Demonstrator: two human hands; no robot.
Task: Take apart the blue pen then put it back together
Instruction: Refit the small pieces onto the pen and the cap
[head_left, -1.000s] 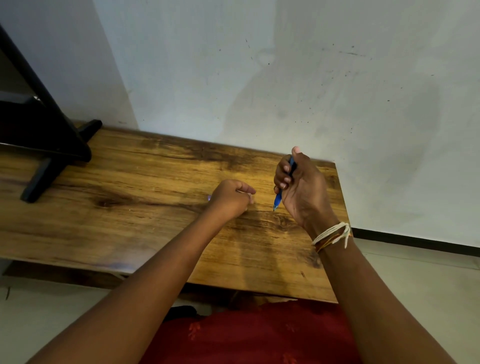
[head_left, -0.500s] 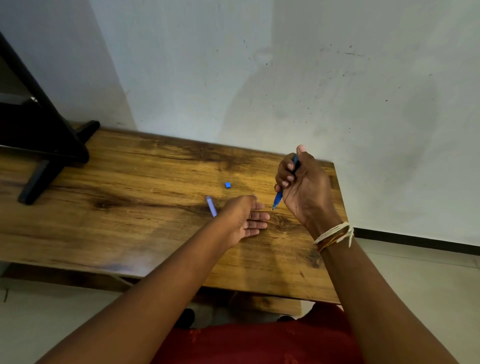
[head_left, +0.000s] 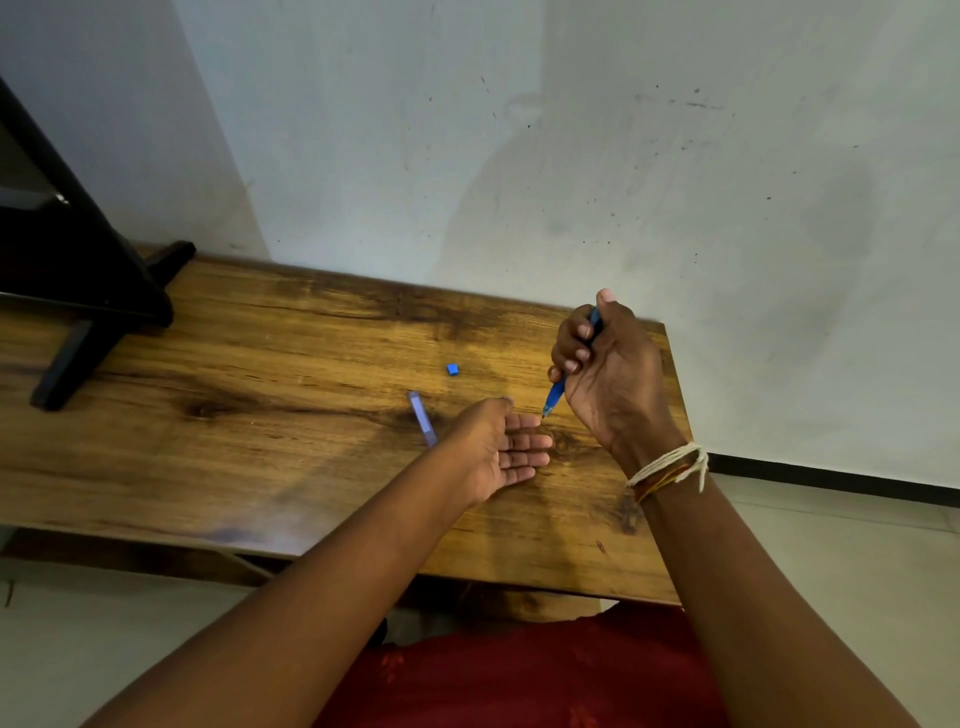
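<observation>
My right hand (head_left: 610, 374) grips the blue pen body (head_left: 555, 397) in a fist above the wooden table (head_left: 260, 415), tip pointing down and to the left. My left hand (head_left: 501, 447) lies palm up with straight fingers just below that tip and holds nothing. A pale blue pen cap (head_left: 422, 418) lies on the table to the left of my left hand. A small blue end piece (head_left: 452, 369) lies a little farther back on the wood.
A black stand (head_left: 83, 291) with a foot occupies the table's far left. A white wall rises right behind the table. The table's right edge runs close to my right hand, with pale floor beyond it. My red clothing (head_left: 519, 675) shows at the bottom.
My left hand, closed a second ago, has opened palm up and drawn back toward me. The cap and the small blue piece now lie uncovered on the table. My right hand barely moved.
</observation>
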